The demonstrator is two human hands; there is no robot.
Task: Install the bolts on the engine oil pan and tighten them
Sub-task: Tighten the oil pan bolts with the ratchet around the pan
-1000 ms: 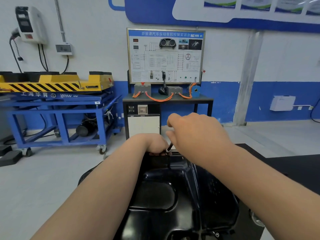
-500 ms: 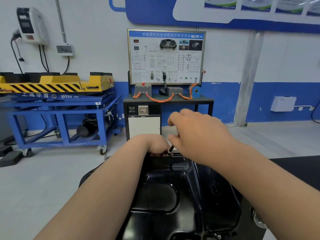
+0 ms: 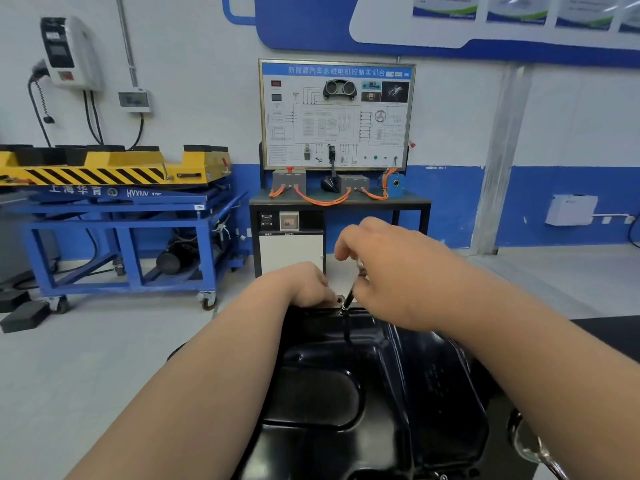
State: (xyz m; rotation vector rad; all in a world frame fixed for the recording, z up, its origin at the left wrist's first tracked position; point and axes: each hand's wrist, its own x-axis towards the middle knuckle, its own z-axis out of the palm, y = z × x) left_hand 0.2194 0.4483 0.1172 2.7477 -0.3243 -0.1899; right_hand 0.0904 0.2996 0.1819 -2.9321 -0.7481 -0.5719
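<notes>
right hand (image 3: 391, 271) grip pinches driver (image 3: 347, 299) on pan (image 3: 346, 393) rim | left hand (image 3: 304, 285) grip: cannot tell | risk: tilted driver may slip off or cross-thread the bolt

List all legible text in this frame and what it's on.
"新能源汽车永磁电机控制实训台": header of the training board.
"上海华育": blue lift table.
"HY...": beside it on the same table, the rest is unclear.
Board diagram labels, wall posters, cabinet labels: too small or blurred.

Single head-worn wide-angle view, forward and slightly down, close over the oil pan (image 3: 346, 393), toward the far wall (image 3: 207, 98).
</notes>
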